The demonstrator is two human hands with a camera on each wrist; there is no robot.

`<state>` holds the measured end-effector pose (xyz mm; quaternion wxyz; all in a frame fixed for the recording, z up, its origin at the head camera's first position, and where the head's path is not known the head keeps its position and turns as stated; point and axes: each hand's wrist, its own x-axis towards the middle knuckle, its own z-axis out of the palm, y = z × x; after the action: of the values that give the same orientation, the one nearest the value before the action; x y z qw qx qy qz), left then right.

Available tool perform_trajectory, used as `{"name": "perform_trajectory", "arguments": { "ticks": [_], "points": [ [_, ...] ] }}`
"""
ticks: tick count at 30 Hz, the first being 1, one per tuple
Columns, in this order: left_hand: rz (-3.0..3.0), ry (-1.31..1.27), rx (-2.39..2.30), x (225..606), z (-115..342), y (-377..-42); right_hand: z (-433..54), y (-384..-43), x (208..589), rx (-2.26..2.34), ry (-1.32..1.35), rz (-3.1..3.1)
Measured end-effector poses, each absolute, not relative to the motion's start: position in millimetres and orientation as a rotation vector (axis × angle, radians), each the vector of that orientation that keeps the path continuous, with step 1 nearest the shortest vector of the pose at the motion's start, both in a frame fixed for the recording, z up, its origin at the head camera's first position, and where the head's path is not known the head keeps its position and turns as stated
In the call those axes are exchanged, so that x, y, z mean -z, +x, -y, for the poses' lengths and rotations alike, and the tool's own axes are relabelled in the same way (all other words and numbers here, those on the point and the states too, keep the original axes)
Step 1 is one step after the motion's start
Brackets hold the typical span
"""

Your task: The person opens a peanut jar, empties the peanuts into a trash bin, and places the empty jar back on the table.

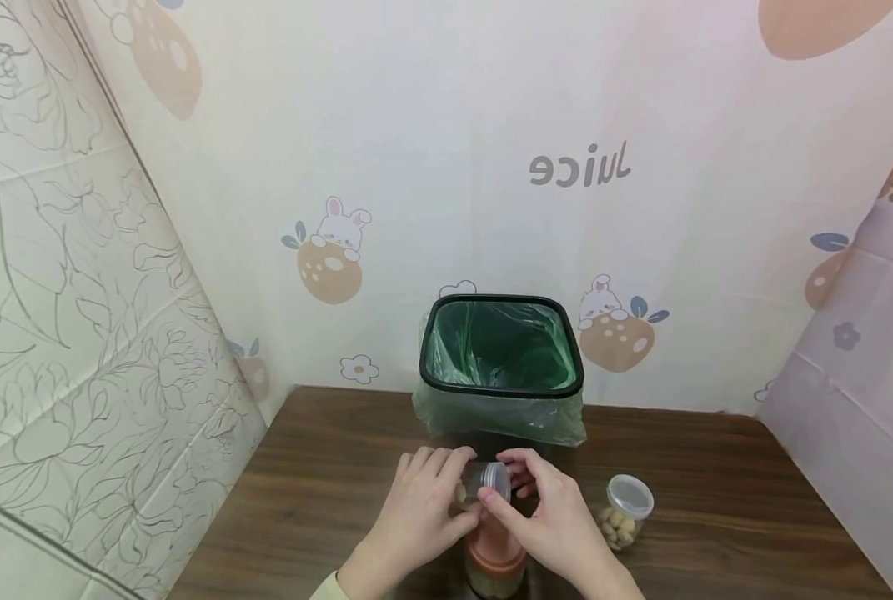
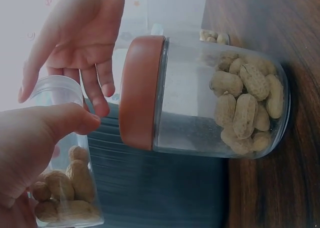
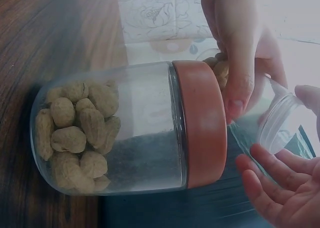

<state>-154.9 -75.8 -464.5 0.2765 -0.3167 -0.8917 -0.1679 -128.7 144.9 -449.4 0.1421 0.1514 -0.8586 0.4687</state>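
Note:
A small clear plastic jar (image 2: 75, 153) with several peanuts inside lies tilted in my left hand (image 1: 419, 504), which grips its body with thumb and fingers. Around the jar's clear lid (image 1: 497, 479), my right hand (image 1: 559, 512) spreads its thumb and fingers, fingertips right at the rim. The right palm and loosely extended fingers show in the left wrist view. Below both hands stands a larger clear jar (image 3: 145, 128) of peanuts, its orange-brown lid (image 3: 202, 125) on. The hands partly cover that larger jar in the head view.
A green bin (image 1: 499, 346) with a black rim and a thin plastic liner stands behind the hands. To the right, another small lidded jar (image 1: 624, 510) holds nuts on the dark wood table (image 1: 716, 517). Patterned cloth (image 1: 446, 167) hangs around the table's back and sides.

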Motion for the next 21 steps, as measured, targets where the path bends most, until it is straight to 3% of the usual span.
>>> {"name": "perform_trajectory", "arguments": {
  "ticks": [21],
  "points": [
    [2.401,-0.884,0.538,462.0,79.4,-155.5,-150.9,-132.7,452.7,-1.318,0.688,2.341]
  ]
}}
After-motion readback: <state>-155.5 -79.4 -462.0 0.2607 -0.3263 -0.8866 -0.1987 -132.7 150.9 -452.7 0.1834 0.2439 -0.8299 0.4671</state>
